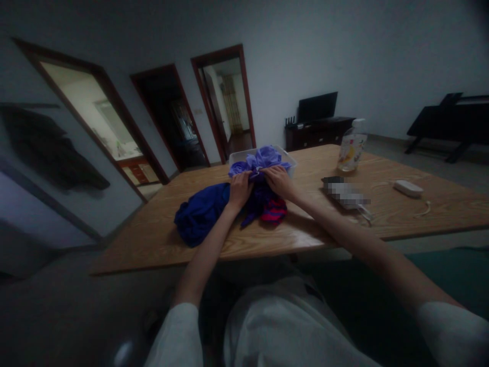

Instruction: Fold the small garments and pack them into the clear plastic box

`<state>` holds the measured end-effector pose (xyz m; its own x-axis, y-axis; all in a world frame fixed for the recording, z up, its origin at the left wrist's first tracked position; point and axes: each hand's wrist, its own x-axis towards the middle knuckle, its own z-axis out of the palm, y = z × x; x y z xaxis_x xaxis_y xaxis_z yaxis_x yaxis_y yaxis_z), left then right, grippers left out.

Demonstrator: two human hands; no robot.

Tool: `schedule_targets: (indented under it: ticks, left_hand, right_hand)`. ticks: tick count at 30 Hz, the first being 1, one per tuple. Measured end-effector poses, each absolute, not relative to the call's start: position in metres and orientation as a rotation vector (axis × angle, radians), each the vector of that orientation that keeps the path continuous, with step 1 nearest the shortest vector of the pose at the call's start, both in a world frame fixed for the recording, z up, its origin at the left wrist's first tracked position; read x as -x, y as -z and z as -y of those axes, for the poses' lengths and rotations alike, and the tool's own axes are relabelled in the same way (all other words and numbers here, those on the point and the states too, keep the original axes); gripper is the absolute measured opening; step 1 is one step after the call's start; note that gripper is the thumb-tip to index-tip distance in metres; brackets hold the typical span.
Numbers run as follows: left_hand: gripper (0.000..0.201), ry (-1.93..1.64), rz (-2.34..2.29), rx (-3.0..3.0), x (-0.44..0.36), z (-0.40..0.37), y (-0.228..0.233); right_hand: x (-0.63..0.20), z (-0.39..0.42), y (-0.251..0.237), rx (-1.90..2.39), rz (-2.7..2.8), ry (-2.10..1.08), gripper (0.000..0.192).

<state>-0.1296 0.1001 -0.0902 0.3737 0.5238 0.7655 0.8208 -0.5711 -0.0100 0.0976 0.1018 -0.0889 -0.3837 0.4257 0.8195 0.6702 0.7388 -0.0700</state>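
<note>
My left hand (240,189) and right hand (280,182), fingers curled closed, both grip a dark purple garment (260,199) lying on the wooden table (305,229), just before a clear plastic bin (287,162) of lilac cloth (263,157).

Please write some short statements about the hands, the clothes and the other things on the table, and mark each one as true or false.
1. Both hands, the left hand and the right hand, rest on the purple cloth. True.
2. The clear plastic bin stands on the floor. False: it stands on the wooden table.
3. A dark blue garment lies left of the left hand. True.
4. The bottle lies on its side. False: it stands upright.
5. The white adapter is inside the bin. False: it lies on the table, right of the bottle.
</note>
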Motion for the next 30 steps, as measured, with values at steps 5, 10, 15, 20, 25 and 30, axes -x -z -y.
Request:
schedule_targets:
  ticks: [5,10,15,20,25,30]
  left_hand:
    - [0.030,1.055,1.237,2.186,0.128,-0.106,0.089]
    - [0.033,1.071,1.295,2.152,0.128,-0.112,0.089]
    - [0.037,1.027,1.259,2.212,0.132,-0.108,0.087]
    - [0.044,0.944,1.087,2.355,0.141,-0.104,0.085]
    - [0.062,0.830,1.042,2.342,0.144,-0.104,0.088]
    - [0.071,0.852,1.009,2.342,0.142,-0.099,0.092]
  right_hand:
    - [-0.109,-0.105,0.091,0.725,2.124,0.334,0.064]
    - [-0.116,-0.107,0.097,0.691,2.220,0.417,0.086]
    - [-0.116,-0.110,0.106,0.705,2.226,0.509,0.084]
    - [-0.110,-0.105,0.101,0.777,2.181,0.502,0.055]
    - [-0.102,-0.102,0.093,0.845,2.104,0.453,0.029]
    - [-0.100,-0.105,0.094,0.889,2.040,0.430,0.029]
